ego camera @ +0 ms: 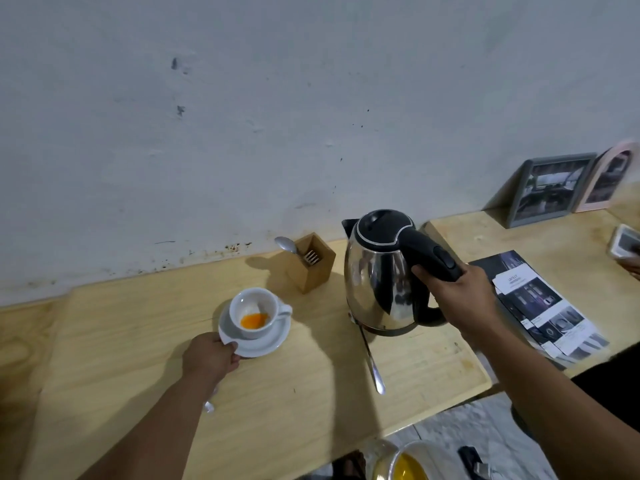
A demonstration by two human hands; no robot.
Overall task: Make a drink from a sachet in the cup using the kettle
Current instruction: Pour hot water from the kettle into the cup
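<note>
A white cup stands on a white saucer on the wooden counter, with orange powder at its bottom. My left hand grips the saucer's near-left rim. To the right is a steel kettle with a black lid and handle, its spout pointing left. My right hand is closed around the kettle's black handle. Whether the kettle rests on its base or is just lifted, I cannot tell. No sachet is visible.
A wooden holder with a spoon and fork stands behind the cup by the wall. A metal spoon lies in front of the kettle. Brochures and picture frames lie to the right. The counter's front edge is close.
</note>
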